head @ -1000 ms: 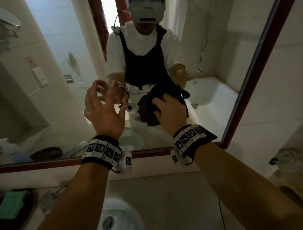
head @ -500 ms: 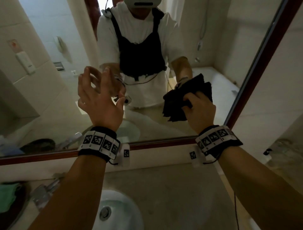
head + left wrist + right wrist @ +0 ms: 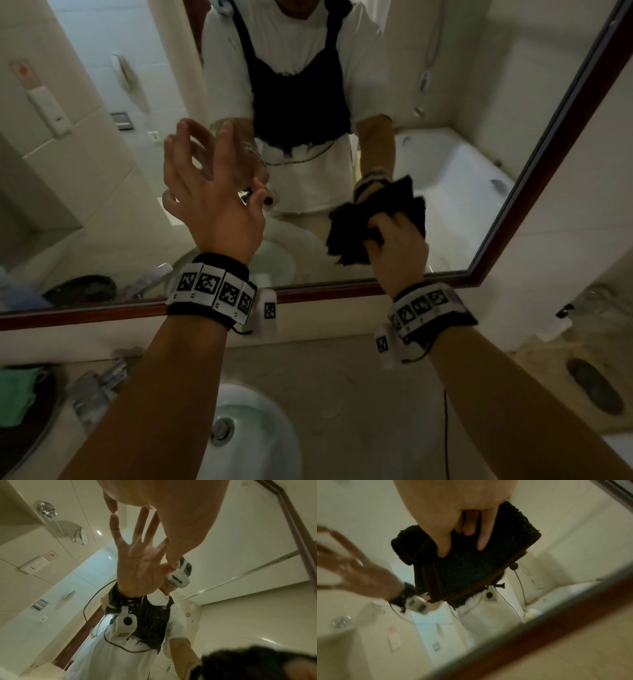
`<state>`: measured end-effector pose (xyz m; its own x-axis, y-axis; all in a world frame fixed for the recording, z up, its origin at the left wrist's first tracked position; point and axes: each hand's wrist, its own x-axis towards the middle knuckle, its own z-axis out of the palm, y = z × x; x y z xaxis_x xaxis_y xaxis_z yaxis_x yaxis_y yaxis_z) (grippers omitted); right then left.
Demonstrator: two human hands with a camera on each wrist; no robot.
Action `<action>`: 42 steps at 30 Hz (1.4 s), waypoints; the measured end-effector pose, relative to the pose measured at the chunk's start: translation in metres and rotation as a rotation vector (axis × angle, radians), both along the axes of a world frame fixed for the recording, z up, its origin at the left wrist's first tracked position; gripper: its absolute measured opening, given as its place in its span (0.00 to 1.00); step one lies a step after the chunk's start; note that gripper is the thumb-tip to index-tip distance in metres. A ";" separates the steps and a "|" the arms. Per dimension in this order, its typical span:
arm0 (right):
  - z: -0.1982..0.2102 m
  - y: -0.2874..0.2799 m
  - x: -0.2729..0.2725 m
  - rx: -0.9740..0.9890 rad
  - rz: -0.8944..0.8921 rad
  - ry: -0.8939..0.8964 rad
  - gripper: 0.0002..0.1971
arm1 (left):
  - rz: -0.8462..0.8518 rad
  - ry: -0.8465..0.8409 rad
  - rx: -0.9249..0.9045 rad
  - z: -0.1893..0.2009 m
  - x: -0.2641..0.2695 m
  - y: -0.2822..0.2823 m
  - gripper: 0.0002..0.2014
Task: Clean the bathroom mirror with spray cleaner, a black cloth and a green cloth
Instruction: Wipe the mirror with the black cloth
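Observation:
The bathroom mirror (image 3: 102, 205) has a red-brown frame (image 3: 548, 171) and fills the wall ahead. My right hand (image 3: 380, 226) grips a folded black cloth (image 3: 346, 240) and holds it against the glass near the lower right corner. In the right wrist view the thumb and fingers (image 3: 483, 540) lie on the black cloth (image 3: 471, 568). My left hand (image 3: 205, 150) is spread open with its fingertips at the glass, left of the cloth. The left wrist view shows those fingertips (image 3: 111, 507) meeting their reflection. A green cloth (image 3: 17, 394) lies in a dark tray at the far left.
Below the mirror runs a pale counter (image 3: 342, 383) with a white basin (image 3: 253, 438) and a chrome faucet (image 3: 99, 387). A dark round dish (image 3: 596, 390) sits on the counter at the right. The glass reflects a bathtub (image 3: 445, 171) and a person.
My right hand has carried the black cloth to the right across the glass, toward the lower right corner. My left hand has stayed spread at the mirror.

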<state>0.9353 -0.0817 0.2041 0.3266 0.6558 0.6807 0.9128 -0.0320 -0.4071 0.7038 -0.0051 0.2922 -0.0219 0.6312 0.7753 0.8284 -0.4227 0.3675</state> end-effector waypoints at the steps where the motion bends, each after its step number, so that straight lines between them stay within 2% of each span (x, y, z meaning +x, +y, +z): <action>1: -0.016 -0.002 -0.002 -0.033 0.003 0.000 0.11 | -0.001 0.000 0.003 0.000 -0.001 0.000 0.41; 3: -0.035 -0.005 -0.003 -0.088 -0.003 0.018 0.11 | 0.006 0.007 -0.002 0.000 -0.001 0.000 0.41; 6: -0.031 -0.005 0.000 -0.105 -0.030 0.023 0.09 | 0.015 0.009 -0.021 0.001 0.001 -0.002 0.43; 10: 0.022 0.001 0.011 0.060 -0.044 0.008 0.08 | 0.015 0.002 -0.028 0.001 0.001 -0.001 0.42; 13: 0.068 0.007 0.021 0.205 -0.047 0.079 0.10 | 0.017 -0.002 -0.026 0.000 0.003 -0.002 0.43; 15: 0.072 0.008 0.023 0.237 -0.034 0.105 0.11 | 0.015 -0.004 -0.029 0.000 0.003 -0.002 0.43; 17: 0.053 0.007 0.020 0.208 -0.039 0.112 0.10 | 0.015 -0.002 -0.022 0.000 0.002 -0.002 0.43; 23: -0.044 -0.004 0.007 -0.062 -0.024 0.132 0.08 | 0.027 0.024 -0.052 0.002 0.001 -0.001 0.43; 26: -0.053 -0.005 0.008 -0.110 -0.014 0.165 0.06 | 0.037 0.030 -0.068 0.003 0.000 -0.002 0.44; 29: -0.031 -0.006 0.009 -0.075 -0.021 0.168 0.06 | 0.038 0.023 -0.081 0.003 0.002 -0.003 0.44; 34: 0.071 0.008 0.015 0.259 -0.031 0.130 0.10 | 0.037 0.027 -0.094 0.003 0.003 -0.003 0.45; 36: 0.097 0.013 0.016 0.324 -0.018 0.160 0.11 | 0.037 0.028 -0.097 0.003 0.003 -0.003 0.45; 39: 0.090 0.014 0.015 0.313 -0.001 0.151 0.11 | 0.036 0.028 -0.081 0.003 0.001 -0.002 0.44; 42: 0.046 0.009 0.011 0.172 0.000 0.091 0.11 | 0.037 0.029 -0.074 0.002 0.002 -0.002 0.44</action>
